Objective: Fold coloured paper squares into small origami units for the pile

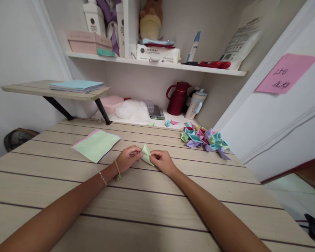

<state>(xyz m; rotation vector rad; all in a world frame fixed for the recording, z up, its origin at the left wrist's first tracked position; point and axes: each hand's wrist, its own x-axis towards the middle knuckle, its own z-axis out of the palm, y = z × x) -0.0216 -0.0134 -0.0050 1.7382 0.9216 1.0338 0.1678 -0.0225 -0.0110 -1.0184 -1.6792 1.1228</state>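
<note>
A small folded piece of light green paper (pixel 147 154) is pinched between both my hands above the wooden table (pixel 136 210). My left hand (pixel 130 157) grips its left side with curled fingers. My right hand (pixel 161 161) grips its right side, fingers closed on it. A stack of flat paper sheets (pixel 96 144), green on top with pink and purple beneath, lies to the left of my hands. A pile of several folded paper pieces (pixel 204 139) in pink, blue, green and purple sits at the far right of the table.
A dark red jug (pixel 177 99), a lidded cup (pixel 195 103), a pink container (pixel 110 103) and a white plastic bag (pixel 132 110) stand behind the table. A side shelf (pixel 55 90) holds coloured paper (pixel 77 85). A pink note (pixel 286 73) hangs on the right wall.
</note>
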